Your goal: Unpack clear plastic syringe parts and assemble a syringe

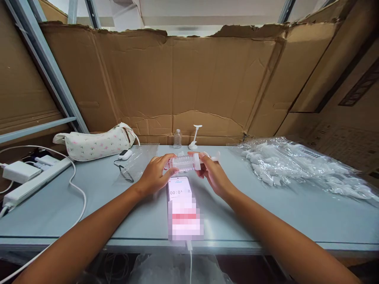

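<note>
My left hand [156, 171] is closed around the base end of a clear ribbed plastic bottle [184, 163], which lies sideways above the phone. At the bottle's other end is a white pump top [197, 161], its collar against the neck. My right hand [213, 173] grips this pump top, its fingers partly hiding the nozzle. Whether the collar is screwed tight I cannot tell. Behind my hands stand a small clear bottle [177, 139] and a white pump [194, 139] resting on its collar. A phone [180, 197] showing a timer lies below the held bottle.
On the right sits a clear bag of white pump parts [296, 163]. To the left are a floral pouch [97, 142], a small white device [125, 154] with a dark cord, and a power strip [38, 183] with a white cable. Cardboard [207, 79] walls the grey table's [118, 221] back.
</note>
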`<state>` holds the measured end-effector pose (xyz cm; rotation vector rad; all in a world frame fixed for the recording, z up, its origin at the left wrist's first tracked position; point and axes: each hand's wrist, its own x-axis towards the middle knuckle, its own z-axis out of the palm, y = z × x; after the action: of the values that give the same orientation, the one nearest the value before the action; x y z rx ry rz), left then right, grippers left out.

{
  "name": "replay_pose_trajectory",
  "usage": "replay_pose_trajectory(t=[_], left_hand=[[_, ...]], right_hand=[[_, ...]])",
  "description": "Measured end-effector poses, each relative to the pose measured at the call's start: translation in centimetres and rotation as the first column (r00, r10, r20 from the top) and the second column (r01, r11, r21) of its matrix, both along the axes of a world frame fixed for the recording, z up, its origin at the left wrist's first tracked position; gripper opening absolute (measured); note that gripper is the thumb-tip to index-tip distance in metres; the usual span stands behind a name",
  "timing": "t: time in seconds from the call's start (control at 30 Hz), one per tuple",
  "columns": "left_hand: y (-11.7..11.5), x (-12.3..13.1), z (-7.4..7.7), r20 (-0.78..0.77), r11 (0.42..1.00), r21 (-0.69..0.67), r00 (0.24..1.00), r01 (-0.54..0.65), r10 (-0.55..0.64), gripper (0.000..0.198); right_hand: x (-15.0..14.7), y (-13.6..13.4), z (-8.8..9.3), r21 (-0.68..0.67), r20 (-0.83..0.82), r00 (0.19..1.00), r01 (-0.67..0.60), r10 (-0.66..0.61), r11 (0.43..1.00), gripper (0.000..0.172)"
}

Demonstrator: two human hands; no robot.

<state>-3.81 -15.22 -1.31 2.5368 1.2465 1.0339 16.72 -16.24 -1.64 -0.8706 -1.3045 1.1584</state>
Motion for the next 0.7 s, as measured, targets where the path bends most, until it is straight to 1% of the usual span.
replay_pose_trajectory(t=[0.07, 0.17, 0.23, 0.3, 0.43, 0.5, 0.53, 0.6, 0.63, 0.67, 0.7], left_hand=[[-0.2, 0.0, 0.2, 0.017, 1.000, -0.024, 1.000, 0.020, -0.020, 0.042], [-0.3, 0.0, 0.4, 0.092, 0.998, -0.049, 0.995, 0.036, -0.031, 0.042], [-0.2, 0.0, 0.5, 0.151, 0.998, -0.050, 0.988, 0.037, -0.029, 0.042], [0.2, -0.2, 0.7, 0.203, 0.999, -0.024, 0.979, 0.027, -0.021, 0.042], [1.4, -1.1, 1.2, 0.280, 0.996, 0.063, 0.959, -0.057, 0.037, 0.044], [2.1, -1.7, 1.6, 0.273, 0.990, 0.070, 0.957, -0.124, 0.100, 0.045], [2.4, -1.8, 1.9, 0.259, 0.986, 0.064, 0.956, -0.157, 0.135, 0.046], [3.2, -2.0, 2.3, 0.205, 0.975, 0.043, 0.957, -0.217, 0.204, 0.047], [3.7, -2.0, 2.5, 0.170, 0.969, 0.038, 0.957, -0.244, 0.234, 0.048], [4.2, -1.9, 2.7, 0.128, 0.963, 0.042, 0.957, -0.267, 0.260, 0.048], [4.7, -1.8, 2.8, 0.082, 0.957, 0.053, 0.957, -0.284, 0.279, 0.048]], right_hand=[[0.2, 0.0, 0.0, 0.052, 0.047, 0.999, 0.009, -0.012, 0.999, 0.049], [0.2, 0.0, 0.3, 0.097, 0.078, 0.997, 0.004, -0.011, 0.995, 0.055], [0.3, 0.2, 0.7, 0.105, 0.056, 0.998, 0.020, -0.026, 0.994, 0.059], [0.7, 0.5, 1.3, 0.094, 0.003, 0.998, 0.069, -0.070, 0.993, 0.061], [2.5, 1.7, 2.7, 0.078, -0.141, 0.973, 0.196, -0.184, 0.978, 0.059], [3.9, 2.5, 3.2, 0.104, -0.183, 0.953, 0.263, -0.241, 0.959, 0.058], [4.6, 3.0, 3.2, 0.123, -0.175, 0.944, 0.303, -0.280, 0.945, 0.058], [5.9, 4.1, 3.0, 0.173, -0.063, 0.922, 0.387, -0.382, 0.905, 0.059], [6.5, 4.6, 2.7, 0.214, 0.054, 0.894, 0.425, -0.445, 0.879, 0.060], [7.0, 5.2, 2.4, 0.271, 0.197, 0.836, 0.456, -0.513, 0.848, 0.060], [7.3, 5.7, 2.0, 0.331, 0.349, 0.752, 0.459, -0.559, 0.825, 0.059]])
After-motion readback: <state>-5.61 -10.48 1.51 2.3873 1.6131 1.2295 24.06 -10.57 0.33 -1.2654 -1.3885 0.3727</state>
